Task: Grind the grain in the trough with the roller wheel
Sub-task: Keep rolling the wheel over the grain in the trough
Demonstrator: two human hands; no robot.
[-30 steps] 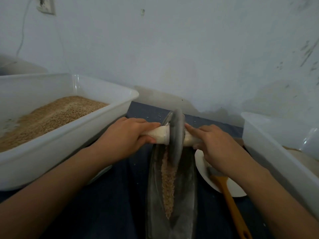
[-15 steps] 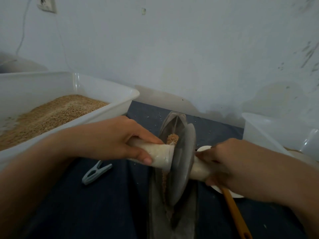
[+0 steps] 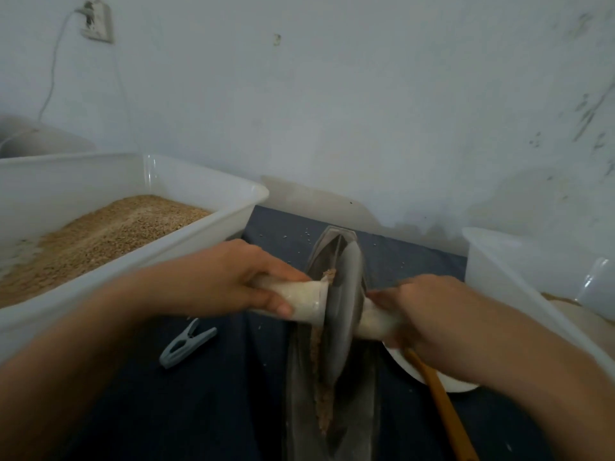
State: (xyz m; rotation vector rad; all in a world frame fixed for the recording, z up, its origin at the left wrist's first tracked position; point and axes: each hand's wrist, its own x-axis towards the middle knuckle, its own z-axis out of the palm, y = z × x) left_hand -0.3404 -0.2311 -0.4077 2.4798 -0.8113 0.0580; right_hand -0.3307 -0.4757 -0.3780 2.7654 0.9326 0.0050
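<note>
Two hands on one roller wheel (image 3: 341,314): the left hand (image 3: 219,281) wraps its grip round the pale handle's left end, the right hand (image 3: 429,314) curls its grip round the right end. Between the grips the disc stands in one long trough (image 3: 332,410), grain (image 3: 324,407) lining the groove below. One clothespin (image 3: 186,342) lies under the left grip; two white tubs flank them, the left tub (image 3: 133,261) holding grain, the right tub (image 3: 499,261) beyond the right grip.
</note>
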